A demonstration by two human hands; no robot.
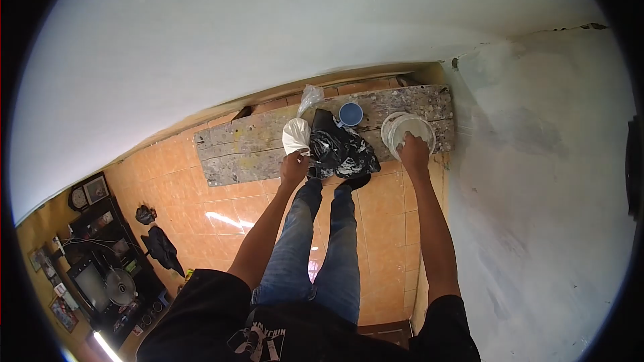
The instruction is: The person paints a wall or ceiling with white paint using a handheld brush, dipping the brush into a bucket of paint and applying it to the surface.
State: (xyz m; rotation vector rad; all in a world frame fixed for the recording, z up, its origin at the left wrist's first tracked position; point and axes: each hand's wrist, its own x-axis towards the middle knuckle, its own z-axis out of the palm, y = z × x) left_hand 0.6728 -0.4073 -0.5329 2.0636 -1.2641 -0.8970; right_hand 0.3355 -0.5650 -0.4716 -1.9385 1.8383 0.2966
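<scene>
My left hand [294, 169] is closed at the lower edge of a white plastic bag [296, 133], its fingers pinching the bag. Over a whitish round tub [421, 127] at the right end of the plank is my right hand [414, 151]. Its fingers are curled together above the tub's opening; what they hold, if anything, is too small to make out. Between the hands lies a crumpled black plastic bag [329, 143] smeared with white. A blue cup [350, 114] stands just behind it. Clear plastic [310, 98] lies beyond the white bag.
Everything rests on a paint-spotted wooden plank [245, 146] above an orange tiled floor [181, 181]. My legs stand against its near side. A pale wall [268, 27] rises behind, another wall [537, 181] at the right. A dark shelf unit with a fan [121, 286] is far left.
</scene>
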